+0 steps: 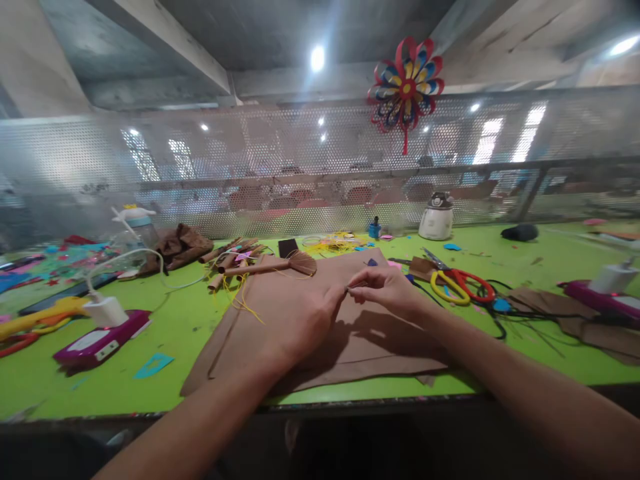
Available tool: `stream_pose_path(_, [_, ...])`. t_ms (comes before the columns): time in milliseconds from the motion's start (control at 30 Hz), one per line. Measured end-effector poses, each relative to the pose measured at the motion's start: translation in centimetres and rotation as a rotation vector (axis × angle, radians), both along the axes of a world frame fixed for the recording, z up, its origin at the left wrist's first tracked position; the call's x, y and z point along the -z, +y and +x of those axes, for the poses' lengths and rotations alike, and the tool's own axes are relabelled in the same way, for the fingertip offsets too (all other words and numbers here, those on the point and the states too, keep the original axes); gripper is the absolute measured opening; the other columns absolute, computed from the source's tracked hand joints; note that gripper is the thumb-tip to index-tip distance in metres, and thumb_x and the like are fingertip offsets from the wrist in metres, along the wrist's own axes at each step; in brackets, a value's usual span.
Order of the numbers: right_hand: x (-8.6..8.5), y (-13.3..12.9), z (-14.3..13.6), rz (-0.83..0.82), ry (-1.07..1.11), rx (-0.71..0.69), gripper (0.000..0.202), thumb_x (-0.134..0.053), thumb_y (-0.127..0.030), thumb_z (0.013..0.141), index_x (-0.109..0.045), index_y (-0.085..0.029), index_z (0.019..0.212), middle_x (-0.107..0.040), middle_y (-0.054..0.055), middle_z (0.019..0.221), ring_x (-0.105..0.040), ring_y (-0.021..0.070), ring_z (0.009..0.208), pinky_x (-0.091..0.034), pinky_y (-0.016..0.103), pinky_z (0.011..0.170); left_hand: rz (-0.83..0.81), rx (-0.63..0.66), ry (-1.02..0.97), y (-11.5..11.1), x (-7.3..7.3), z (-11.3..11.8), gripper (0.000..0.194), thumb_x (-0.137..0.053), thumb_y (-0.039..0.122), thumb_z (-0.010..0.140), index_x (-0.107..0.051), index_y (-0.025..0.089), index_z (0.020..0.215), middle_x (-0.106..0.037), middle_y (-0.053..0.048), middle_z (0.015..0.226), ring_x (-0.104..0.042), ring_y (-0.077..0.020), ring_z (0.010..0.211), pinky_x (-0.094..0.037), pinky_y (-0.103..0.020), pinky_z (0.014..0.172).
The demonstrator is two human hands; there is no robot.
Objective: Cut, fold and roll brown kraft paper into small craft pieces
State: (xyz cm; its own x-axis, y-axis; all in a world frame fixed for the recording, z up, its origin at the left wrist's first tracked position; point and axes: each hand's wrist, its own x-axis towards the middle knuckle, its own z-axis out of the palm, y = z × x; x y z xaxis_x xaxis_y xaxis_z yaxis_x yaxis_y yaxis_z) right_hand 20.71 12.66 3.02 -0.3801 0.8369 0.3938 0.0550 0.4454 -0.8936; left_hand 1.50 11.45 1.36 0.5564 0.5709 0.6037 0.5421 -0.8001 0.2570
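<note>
Over a large brown paper sheet [320, 360], my left hand [305, 320] and my right hand [383, 288] meet with their fingertips together. Both are closed in a pinch around something small and dark, too tiny to name. Just beyond my fingers, a small dark blue paper piece [371, 263] lies on the sheet. Across the sheet's far left part rests a rolled brown paper stick [260, 267] with a pleated brown paper fan [303, 263] at its end. Several brown paper rolls [216, 283] and yellow strings [245, 303] are beside it.
On the green table [170, 320], red-handled scissors [467, 283] and yellow-handled scissors [445, 290] lie right of the sheet. Purple power strips [103, 343] with plugged chargers sit at both sides. A white bottle [436, 219] stands by the perforated metal partition [280, 147].
</note>
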Motion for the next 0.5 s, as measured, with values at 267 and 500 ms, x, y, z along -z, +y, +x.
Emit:
stream_pose_path(267, [-0.1, 0.6, 0.6, 0.060, -0.041, 0.101, 0.027, -0.069, -0.042, 0.068, -0.066, -0.016, 0.065, -0.062, 0.001, 0.056, -0.053, 0.0094, 0.049, -0.045, 0.025, 0.050, -0.132, -0.169, 0.074, 0.0, -0.5, -0.1, 0.013, -0.045, 0.020, 0.084, -0.057, 0.017, 0.084, -0.055, 0.000, 0.066, -0.045, -0.0113, 0.059, -0.033, -0.025, 0.058])
stream_pose_path(500, [0.2, 1.2, 1.3, -0.046, 0.003, 0.050, 0.033, -0.066, -0.046, 0.070, -0.065, -0.014, 0.068, -0.062, 0.001, 0.058, -0.051, 0.0080, 0.045, -0.043, 0.024, 0.047, -0.251, -0.158, 0.076, -0.1, -1.7, -0.1, 0.003, -0.055, 0.019, 0.072, -0.056, 0.017, 0.073, -0.057, -0.001, 0.066, -0.045, -0.0119, 0.058, -0.030, -0.026, 0.056])
